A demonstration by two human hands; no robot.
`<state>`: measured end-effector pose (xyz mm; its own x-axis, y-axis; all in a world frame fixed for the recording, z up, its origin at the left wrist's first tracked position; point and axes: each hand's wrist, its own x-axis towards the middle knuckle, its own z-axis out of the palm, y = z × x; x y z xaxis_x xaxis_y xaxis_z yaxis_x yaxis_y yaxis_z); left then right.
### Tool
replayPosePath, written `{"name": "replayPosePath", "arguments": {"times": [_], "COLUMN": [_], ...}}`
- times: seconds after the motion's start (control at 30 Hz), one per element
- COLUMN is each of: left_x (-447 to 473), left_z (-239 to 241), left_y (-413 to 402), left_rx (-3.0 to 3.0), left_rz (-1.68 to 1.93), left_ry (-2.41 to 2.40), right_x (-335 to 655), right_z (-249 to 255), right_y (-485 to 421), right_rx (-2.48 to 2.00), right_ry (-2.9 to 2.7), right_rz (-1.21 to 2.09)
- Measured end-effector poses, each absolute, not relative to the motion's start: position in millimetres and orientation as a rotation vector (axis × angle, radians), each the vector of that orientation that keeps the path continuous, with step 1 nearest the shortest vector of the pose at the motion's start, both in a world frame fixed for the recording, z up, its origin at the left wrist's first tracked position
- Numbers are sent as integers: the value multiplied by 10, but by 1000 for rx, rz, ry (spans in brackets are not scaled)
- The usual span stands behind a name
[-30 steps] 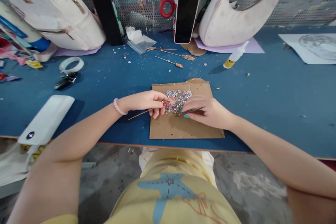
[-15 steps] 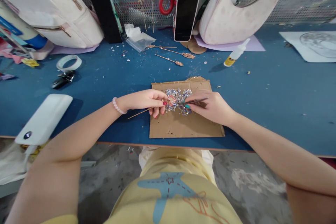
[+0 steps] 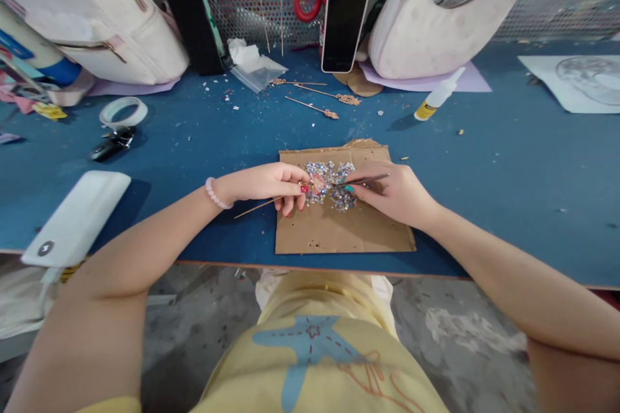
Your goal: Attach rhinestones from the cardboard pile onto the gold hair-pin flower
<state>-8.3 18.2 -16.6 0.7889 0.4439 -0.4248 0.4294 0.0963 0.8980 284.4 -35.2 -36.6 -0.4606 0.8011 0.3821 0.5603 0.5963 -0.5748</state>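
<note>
A brown cardboard sheet (image 3: 339, 229) lies at the near edge of the blue table (image 3: 484, 174). On it sits a pile of small sparkly stones (image 3: 334, 184). My left hand (image 3: 268, 184) is closed in a pinch on a thin gold hair stick (image 3: 254, 207), whose decorated head sits at the pile's left edge. My right hand (image 3: 392, 193) is closed on slim metal tweezers (image 3: 363, 180), their tips pointing left into the stones. The two hands almost meet over the pile.
Behind the cardboard lie loose gold sticks (image 3: 314, 106) and a small glue bottle (image 3: 436, 101). A phone (image 3: 345, 22) and two pale bags (image 3: 426, 32) lean on the perforated back wall. A tape roll (image 3: 123, 111) and a white case (image 3: 72, 216) sit to the left.
My right hand with the tweezers shifted slightly up and left, bringing the tips onto the stones near the stick's head. The left hand stayed almost still.
</note>
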Motion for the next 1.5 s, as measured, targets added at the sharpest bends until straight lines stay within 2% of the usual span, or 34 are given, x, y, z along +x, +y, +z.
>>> {"name": "replayPosePath", "arguments": {"times": [0.67,1.5], "left_x": [-70,-79], "left_z": [-126,-149], "left_y": [163,168], "left_rx": [1531,1554], "left_rz": [1,6], "left_ry": [742,749], "right_x": [2849,2893], "right_z": [-301,-306], "right_y": [-357,-352], "right_rx": [-916,-952], "right_ry": [-2246,-2229], "right_rz": [462,404]}}
